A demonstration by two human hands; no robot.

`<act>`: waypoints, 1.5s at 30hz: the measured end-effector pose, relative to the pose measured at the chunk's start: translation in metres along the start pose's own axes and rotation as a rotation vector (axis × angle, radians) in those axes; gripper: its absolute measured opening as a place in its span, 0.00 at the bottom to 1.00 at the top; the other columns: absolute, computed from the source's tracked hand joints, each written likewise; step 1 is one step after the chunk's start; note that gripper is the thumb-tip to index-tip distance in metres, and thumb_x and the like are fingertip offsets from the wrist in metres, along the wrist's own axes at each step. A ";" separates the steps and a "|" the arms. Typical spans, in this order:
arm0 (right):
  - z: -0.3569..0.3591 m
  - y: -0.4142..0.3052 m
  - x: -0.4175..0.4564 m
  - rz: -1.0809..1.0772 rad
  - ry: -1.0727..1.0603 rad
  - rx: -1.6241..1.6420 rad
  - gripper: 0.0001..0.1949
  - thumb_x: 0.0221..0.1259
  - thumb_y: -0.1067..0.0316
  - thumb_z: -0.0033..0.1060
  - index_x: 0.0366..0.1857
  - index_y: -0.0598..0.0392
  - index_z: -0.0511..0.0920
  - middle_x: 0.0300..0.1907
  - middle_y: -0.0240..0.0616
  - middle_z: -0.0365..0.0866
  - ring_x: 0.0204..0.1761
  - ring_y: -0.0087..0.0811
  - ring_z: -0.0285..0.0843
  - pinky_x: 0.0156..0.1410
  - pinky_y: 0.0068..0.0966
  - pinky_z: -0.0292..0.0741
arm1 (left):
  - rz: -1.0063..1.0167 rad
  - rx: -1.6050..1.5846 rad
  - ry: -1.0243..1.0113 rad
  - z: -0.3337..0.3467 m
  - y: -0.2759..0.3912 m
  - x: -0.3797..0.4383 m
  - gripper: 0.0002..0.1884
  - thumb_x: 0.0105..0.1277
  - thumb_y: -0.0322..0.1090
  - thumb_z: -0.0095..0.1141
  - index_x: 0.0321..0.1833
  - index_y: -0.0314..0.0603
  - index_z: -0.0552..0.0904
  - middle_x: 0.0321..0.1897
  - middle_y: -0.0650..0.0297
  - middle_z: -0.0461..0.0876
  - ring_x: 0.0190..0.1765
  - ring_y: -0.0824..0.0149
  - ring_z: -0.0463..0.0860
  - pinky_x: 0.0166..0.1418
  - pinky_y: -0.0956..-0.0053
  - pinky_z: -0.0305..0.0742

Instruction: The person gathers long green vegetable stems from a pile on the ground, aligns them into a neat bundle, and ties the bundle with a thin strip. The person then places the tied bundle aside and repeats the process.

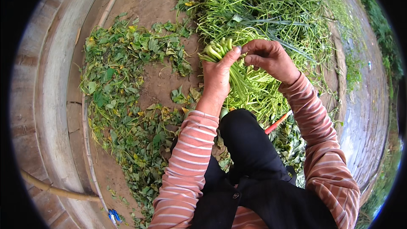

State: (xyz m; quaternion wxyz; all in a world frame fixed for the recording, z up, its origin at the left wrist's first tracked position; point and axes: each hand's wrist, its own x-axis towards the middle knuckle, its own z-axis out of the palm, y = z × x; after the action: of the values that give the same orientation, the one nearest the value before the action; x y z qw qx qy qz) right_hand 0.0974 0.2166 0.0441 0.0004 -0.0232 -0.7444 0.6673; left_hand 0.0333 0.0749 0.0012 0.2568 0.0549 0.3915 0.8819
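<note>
My left hand is closed around a bunch of pale green vine stems, with the cut ends gathered above my thumb. The rest of the bunch trails down to the right, over a heap of similar stems. Close by the left thumb is my right hand, its thumb and forefinger curled toward each other at the bunch's right side. Whether anything is pinched between those fingertips is too hard to make out.
Beyond my hands lies a large pile of long green vines. Stripped leaves, some yellowing, cover the bare soil to the left. A red tool handle lies beside my knee. Bamboo poles and a concrete ledge border the left.
</note>
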 end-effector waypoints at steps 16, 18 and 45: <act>0.000 0.025 -0.037 -0.224 -0.079 -0.770 0.04 0.46 0.77 0.55 0.28 0.58 0.76 0.27 0.42 0.75 0.31 0.43 0.75 0.36 0.33 0.72 | -0.102 -0.298 0.119 -0.023 0.012 0.011 0.11 0.59 0.34 0.57 0.41 0.39 0.74 0.35 0.58 0.80 0.34 0.64 0.81 0.41 0.68 0.79; -0.001 0.028 -0.037 -0.237 0.052 -0.750 0.07 0.47 0.79 0.53 0.31 0.60 0.77 0.28 0.44 0.75 0.33 0.44 0.75 0.38 0.32 0.73 | -0.062 -0.193 0.138 -0.017 0.015 0.008 0.11 0.57 0.33 0.59 0.40 0.38 0.76 0.33 0.59 0.80 0.33 0.66 0.80 0.40 0.69 0.79; 0.053 0.048 -0.044 -0.225 0.243 -0.836 0.12 0.52 0.77 0.53 0.41 0.54 0.78 0.28 0.41 0.74 0.27 0.43 0.76 0.32 0.33 0.73 | -0.067 -0.277 0.209 -0.015 0.011 0.009 0.08 0.55 0.28 0.61 0.35 0.37 0.76 0.28 0.62 0.79 0.29 0.66 0.79 0.34 0.73 0.76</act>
State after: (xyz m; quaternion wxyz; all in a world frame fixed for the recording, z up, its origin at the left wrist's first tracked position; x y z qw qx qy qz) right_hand 0.1416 0.1675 -0.0076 0.1511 -0.0184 -0.9426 0.2973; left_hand 0.0169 0.0631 -0.0024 0.2492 -0.0863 0.2923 0.9192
